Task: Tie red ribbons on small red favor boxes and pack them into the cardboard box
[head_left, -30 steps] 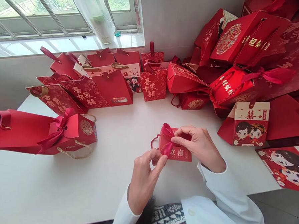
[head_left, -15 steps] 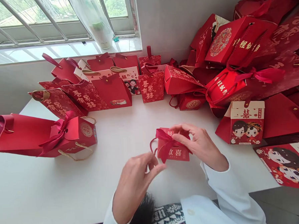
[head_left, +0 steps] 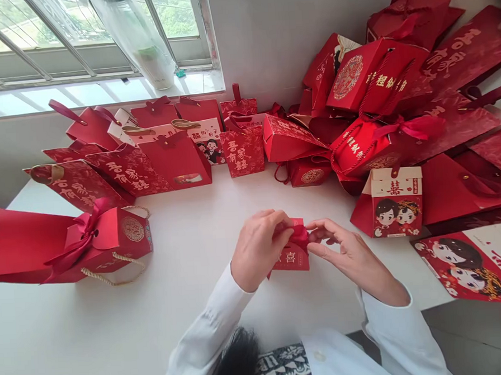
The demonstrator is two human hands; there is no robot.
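Observation:
A small red gift box (head_left: 294, 262) with white characters sits on the white table in front of me, partly covered by my hands. A dark red ribbon bow (head_left: 300, 235) lies across its top. My left hand (head_left: 259, 244) pinches the bow's left loop between thumb and fingers. From the other side, my right hand (head_left: 341, 247) pinches the bow's right part with thumb and forefinger. The box's left side and its rope handle are hidden behind my left hand.
A red box with a bow and rope handles (head_left: 110, 239) lies at left. Several red gift bags (head_left: 169, 164) stand along the wall. Red boxes (head_left: 375, 80) are heaped at right, beside a box with cartoon faces (head_left: 397, 202). A flat printed card (head_left: 473, 265) overhangs the table edge.
My left hand has moved up and right from beside the box onto the bow's left loop. My right hand has shifted to the bow's right side. The view has turned slightly right.

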